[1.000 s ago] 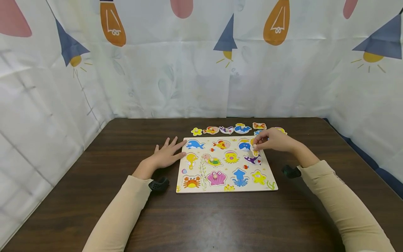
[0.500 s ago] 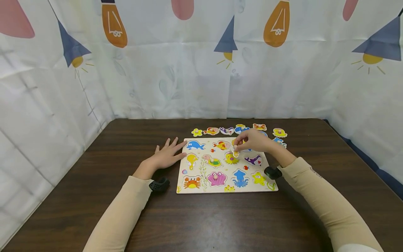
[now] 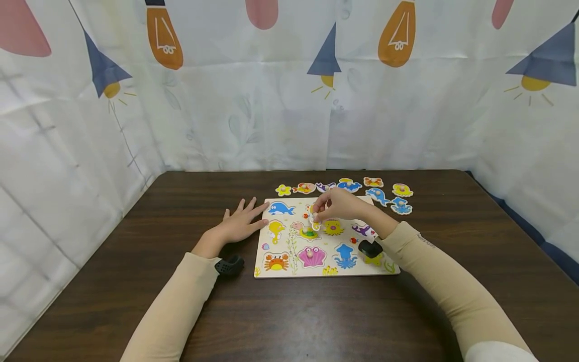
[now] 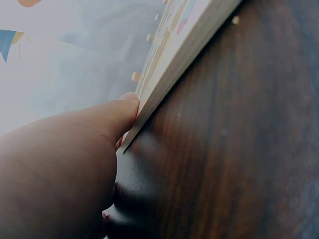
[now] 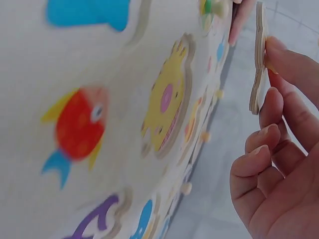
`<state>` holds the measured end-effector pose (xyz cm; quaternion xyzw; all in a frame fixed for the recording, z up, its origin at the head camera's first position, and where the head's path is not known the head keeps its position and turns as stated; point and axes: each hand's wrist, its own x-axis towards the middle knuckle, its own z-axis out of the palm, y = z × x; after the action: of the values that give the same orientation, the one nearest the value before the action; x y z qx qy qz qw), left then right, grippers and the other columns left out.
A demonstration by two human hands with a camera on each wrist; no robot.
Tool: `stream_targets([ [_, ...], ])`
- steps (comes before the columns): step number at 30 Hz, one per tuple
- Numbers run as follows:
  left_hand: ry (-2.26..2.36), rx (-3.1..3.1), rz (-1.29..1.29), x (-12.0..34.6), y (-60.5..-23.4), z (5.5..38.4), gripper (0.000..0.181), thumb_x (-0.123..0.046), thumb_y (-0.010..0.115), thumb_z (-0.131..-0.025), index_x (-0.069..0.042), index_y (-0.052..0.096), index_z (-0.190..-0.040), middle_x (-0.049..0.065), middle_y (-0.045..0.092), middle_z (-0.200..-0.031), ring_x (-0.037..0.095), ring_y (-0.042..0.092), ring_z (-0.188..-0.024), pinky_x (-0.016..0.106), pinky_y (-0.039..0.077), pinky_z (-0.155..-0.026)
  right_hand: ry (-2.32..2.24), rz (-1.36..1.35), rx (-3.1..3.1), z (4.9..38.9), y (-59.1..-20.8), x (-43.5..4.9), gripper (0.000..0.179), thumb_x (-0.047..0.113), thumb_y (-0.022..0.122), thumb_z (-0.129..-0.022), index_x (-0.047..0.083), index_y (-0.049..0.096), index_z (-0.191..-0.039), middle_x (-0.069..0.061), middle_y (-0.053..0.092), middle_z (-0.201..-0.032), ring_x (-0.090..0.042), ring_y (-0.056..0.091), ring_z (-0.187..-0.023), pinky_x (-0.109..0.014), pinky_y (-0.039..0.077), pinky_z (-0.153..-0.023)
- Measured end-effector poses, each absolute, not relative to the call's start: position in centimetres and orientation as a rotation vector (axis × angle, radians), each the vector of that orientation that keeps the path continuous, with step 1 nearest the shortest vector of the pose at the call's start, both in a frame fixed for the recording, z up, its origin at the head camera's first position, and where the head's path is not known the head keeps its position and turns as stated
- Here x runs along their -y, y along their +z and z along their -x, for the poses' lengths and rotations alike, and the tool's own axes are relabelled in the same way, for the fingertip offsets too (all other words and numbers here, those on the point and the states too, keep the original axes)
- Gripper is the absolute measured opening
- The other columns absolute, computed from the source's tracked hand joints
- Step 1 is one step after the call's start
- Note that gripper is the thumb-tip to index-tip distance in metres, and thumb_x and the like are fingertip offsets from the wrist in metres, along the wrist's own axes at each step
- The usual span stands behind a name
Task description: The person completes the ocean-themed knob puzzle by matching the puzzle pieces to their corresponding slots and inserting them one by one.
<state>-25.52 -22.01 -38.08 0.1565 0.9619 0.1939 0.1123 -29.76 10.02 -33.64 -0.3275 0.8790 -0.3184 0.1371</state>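
Note:
My right hand [image 3: 342,204] pinches a slim, white-edged yellow puzzle piece [image 3: 315,224] by its knob, above the puzzle board [image 3: 289,270]. In the right wrist view the puzzle piece [image 5: 257,64] is edge-on, raised off the board, thumb and index finger at its back. The turtle piece [image 3: 309,234] and the pink shell piece [image 3: 312,257] sit in the board with knobs showing. Under the held piece is the turtle area; to the left lies the yellow seahorse picture [image 3: 275,230]. My left hand [image 3: 235,224] lies spread, fingertips on the board's left edge; its thumb [image 4: 127,112] touches that edge.
Behind the board lies a row of loose knobbed pieces, among them a yellow star [image 3: 283,190], a fish [image 3: 304,188], a crab [image 3: 373,181], an octopus [image 3: 402,190] and a squid [image 3: 400,205]. A printed curtain [image 3: 280,115] stands behind the dark wooden table [image 3: 307,317].
My right hand has carried the yellow piece leftward across the board, from the right side to above the turtle. The left hand has stayed at the board's left edge.

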Motion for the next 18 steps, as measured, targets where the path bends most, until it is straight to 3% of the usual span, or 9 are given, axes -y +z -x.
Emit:
stream_targets([
  [9, 0.555, -2.824, -0.448, 21.9, -38.1, 25.6, 0.07, -0.052, 0.044, -0.108, -0.023, 0.02, -0.166, 0.019, 0.002, -0.17, 0.047, -0.008, -0.153, 0.077, -0.005, -0.111, -0.94, 0.988, -2.476, 29.4, -33.4, -7.4, 0.013, 0.015, 0.083, -0.089, 0.006, 0.079, -0.097, 0.001, 0.066, -0.08, -0.018, 0.054, -0.077, -0.027, 0.044, -0.068],
  [18, 0.542, -2.824, -0.431, 21.8, -38.1, 25.7, 0.07, -0.055, 0.042, -0.108, -0.024, 0.02, -0.166, 0.02, 0.002, -0.17, 0.048, -0.008, -0.153, 0.078, -0.005, -0.11, -0.916, 1.0, -2.421, 28.7, -33.5, -4.3, 0.012, 0.019, 0.083, -0.09, 0.01, 0.08, -0.096, 0.003, 0.062, -0.075, -0.012, 0.051, -0.07, -0.025, 0.04, -0.066],
])
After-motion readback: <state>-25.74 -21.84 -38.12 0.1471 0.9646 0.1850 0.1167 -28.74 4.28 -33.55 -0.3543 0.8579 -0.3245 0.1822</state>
